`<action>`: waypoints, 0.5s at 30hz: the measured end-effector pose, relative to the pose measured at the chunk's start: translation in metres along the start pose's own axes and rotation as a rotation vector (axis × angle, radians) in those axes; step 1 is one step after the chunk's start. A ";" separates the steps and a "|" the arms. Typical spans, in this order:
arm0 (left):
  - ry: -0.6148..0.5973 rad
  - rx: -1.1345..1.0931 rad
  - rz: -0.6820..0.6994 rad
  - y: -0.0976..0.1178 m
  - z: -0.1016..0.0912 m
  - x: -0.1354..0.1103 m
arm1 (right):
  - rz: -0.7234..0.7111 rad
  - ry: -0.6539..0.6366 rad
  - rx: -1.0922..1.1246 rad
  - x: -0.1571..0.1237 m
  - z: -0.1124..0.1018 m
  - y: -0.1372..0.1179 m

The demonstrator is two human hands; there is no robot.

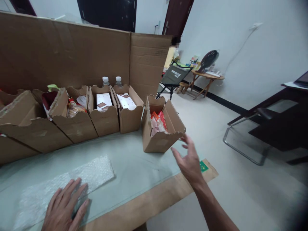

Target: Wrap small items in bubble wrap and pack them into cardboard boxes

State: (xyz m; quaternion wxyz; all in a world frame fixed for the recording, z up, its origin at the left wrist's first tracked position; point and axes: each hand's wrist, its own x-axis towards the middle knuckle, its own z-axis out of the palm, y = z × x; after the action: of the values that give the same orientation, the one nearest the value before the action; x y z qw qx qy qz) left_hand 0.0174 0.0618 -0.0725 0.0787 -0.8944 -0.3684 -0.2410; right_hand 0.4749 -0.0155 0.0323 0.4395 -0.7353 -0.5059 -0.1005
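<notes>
My left hand [66,203] lies with its fingers spread over the near edge of a flat sheet of bubble wrap [96,168] on the glass-topped table [130,170]. My right hand [189,158] is raised, thumb and fingers apart, close to the front right corner of a cardboard bin [156,144]; whether a fingertip touches the bin I cannot tell. Red and clear plastic packets [160,122] lie inside that bin. It stands turned at an angle at the right end of the row.
Several cardboard bins [106,120] line the table's far side, holding white boxes [104,101] and bagged food [74,109]. A tall cardboard panel [84,54] stands behind them, with two capped bottles [118,80]. Beyond are a folding chair [176,74] and a dark recliner [276,125].
</notes>
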 end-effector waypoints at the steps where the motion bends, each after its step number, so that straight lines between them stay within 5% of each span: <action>1: -0.003 -0.001 -0.007 0.000 0.000 0.000 | -0.075 0.083 -0.075 0.005 -0.011 -0.006; 4: -0.007 -0.001 -0.028 0.001 0.000 0.000 | -0.312 0.105 -0.252 0.032 -0.036 -0.025; 9: 0.025 -0.038 -0.081 0.004 0.001 0.001 | -0.560 -0.228 -0.340 0.079 -0.044 -0.045; 15: 0.027 -0.052 -0.108 0.006 0.001 0.002 | -0.728 -0.345 -0.404 0.068 -0.050 -0.074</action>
State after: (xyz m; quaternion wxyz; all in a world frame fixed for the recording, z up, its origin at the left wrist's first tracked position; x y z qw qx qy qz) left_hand 0.0231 0.0591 -0.0717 0.0475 -0.8717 -0.4086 -0.2665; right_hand 0.4597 -0.0007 0.1428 0.1323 -0.5865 -0.7678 -0.2213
